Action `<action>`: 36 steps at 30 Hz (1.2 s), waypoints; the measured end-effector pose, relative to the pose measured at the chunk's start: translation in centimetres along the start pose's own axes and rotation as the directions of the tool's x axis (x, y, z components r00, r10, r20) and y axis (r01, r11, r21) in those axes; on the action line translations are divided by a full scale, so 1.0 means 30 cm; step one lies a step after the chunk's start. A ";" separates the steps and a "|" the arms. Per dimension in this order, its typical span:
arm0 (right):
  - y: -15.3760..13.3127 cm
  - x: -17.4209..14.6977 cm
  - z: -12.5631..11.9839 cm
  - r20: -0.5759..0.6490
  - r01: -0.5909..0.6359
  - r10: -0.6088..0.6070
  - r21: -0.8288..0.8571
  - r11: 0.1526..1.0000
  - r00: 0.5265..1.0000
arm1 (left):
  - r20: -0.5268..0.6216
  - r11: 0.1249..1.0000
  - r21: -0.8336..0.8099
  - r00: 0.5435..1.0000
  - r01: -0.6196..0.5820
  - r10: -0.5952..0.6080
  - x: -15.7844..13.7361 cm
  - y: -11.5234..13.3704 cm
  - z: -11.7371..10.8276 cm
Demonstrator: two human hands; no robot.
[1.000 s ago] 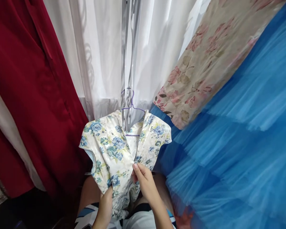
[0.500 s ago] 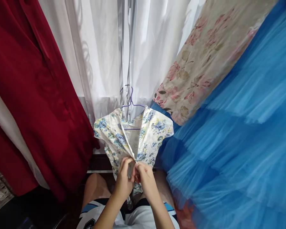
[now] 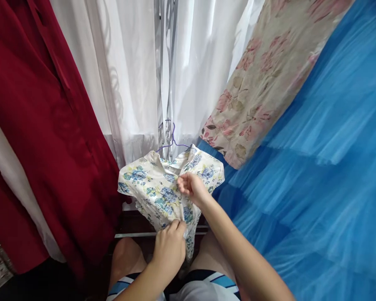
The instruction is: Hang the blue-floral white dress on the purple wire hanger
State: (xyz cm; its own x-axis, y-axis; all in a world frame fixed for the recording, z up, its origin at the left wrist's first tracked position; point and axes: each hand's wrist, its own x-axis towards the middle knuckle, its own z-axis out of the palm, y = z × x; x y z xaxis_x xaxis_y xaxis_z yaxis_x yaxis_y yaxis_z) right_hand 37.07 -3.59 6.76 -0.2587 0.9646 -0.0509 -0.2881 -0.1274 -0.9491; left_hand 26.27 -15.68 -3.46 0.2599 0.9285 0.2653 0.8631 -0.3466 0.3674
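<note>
A white short-sleeved dress [image 3: 138, 173] with blue and yellow flowers hangs in front of me on a thin purple hanger [image 3: 173, 142]. Its front edges meet up to just below the neckline, leaving a small V at the collar. My right hand [image 3: 192, 188] is pinched at the top of this front seam, fingers curled; the zipper pull there is hidden by them. Lower down, my left hand [image 3: 172, 240] grips the dress front near the waist, its fingers closed on the cloth. The lower part of the dress hangs between my knees.
White curtains [image 3: 131, 83] hang behind the dress. Red cloth [image 3: 62, 138] drapes on the left. A beige floral garment [image 3: 247, 96] and a blue tiered tulle dress [image 3: 310, 188] crowd the right side. A dark ledge [image 3: 134, 221] lies below.
My right hand has moved up along the front from the waist to near the neckline, and the open front has closed. My left hand stays low, holding the cloth.
</note>
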 end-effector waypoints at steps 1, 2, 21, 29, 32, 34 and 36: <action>-0.047 0.035 0.015 0.002 0.011 -0.010 -0.003 1.000 1.000 | 0.046 0.998 0.062 0.999 -0.012 0.010 0.002 0.010 -0.014; -0.089 0.066 0.030 -0.003 0.028 -0.028 -0.007 1.000 1.000 | 0.091 0.993 0.113 0.996 -0.018 0.008 0.005 0.016 -0.022; -0.078 0.036 0.068 0.042 0.524 -0.555 -0.393 0.756 0.831 | -0.479 0.833 -0.315 0.834 -0.455 0.274 0.477 -0.130 -0.451; 0.021 0.069 0.080 0.036 0.386 -0.387 0.029 0.922 0.921 | -0.642 0.752 -0.497 0.766 -0.434 0.019 0.517 -0.120 -0.385; 0.067 0.068 0.076 0.016 0.358 -0.359 0.030 0.933 0.933 | -0.733 0.698 -0.552 0.664 -0.456 -0.146 0.555 -0.199 -0.408; 0.105 0.052 0.060 0.001 0.340 -0.340 0.026 0.940 0.941 | -0.767 0.660 -0.597 0.567 -0.456 -0.301 0.580 -0.297 -0.431; 0.148 0.026 0.038 -0.005 0.318 -0.318 0.014 0.948 0.948 | -0.746 0.620 -0.656 0.496 -0.432 -0.444 0.588 -0.412 -0.440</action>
State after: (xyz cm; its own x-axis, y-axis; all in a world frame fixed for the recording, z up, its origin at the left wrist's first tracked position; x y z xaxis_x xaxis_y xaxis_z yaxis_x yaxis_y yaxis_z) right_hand 34.54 -3.66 2.85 -0.1491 0.9562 0.2520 -0.3686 0.1828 -0.9114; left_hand 14.47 3.20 8.45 -0.5777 0.5145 0.6336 0.1386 -0.7032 0.6974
